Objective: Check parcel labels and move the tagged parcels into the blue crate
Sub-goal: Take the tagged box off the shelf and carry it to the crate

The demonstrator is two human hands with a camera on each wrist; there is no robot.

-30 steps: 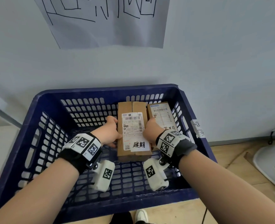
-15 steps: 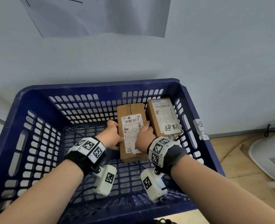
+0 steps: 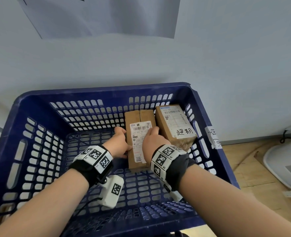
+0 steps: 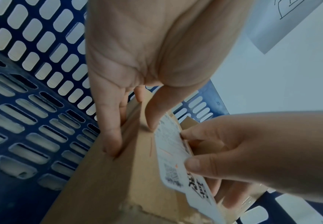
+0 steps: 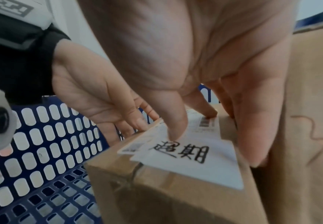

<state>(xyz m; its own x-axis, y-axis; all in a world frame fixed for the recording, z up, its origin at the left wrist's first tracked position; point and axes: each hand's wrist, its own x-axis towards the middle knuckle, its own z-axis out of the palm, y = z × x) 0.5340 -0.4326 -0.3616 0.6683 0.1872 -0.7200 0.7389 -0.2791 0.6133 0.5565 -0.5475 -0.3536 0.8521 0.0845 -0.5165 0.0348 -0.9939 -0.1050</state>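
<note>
The blue crate (image 3: 107, 90) holds two brown parcels. The middle parcel (image 3: 138, 117) lies lengthwise with a printed label and a white handwritten tag (image 5: 187, 153) on top. My left hand (image 3: 118, 144) grips its left side, thumb on top and fingers down the side. On the right side my right hand (image 3: 152, 141) grips it, thumb on the tag, fingers in the gap to the second parcel (image 3: 174, 124). That one leans against the crate's right wall and shows its own handwritten tag (image 3: 184, 132).
The crate stands against a pale wall with a white paper sheet (image 3: 98, 14) hanging above. A taped label (image 3: 213, 137) sits on the crate's right rim. Wooden floor (image 3: 244, 159) and a white object (image 3: 285, 161) lie to the right. The crate's left half holds nothing.
Both hands have lowered the middle parcel deeper into the crate, beside the second parcel. My right hand now covers most of its handwritten tag in the head view.
</note>
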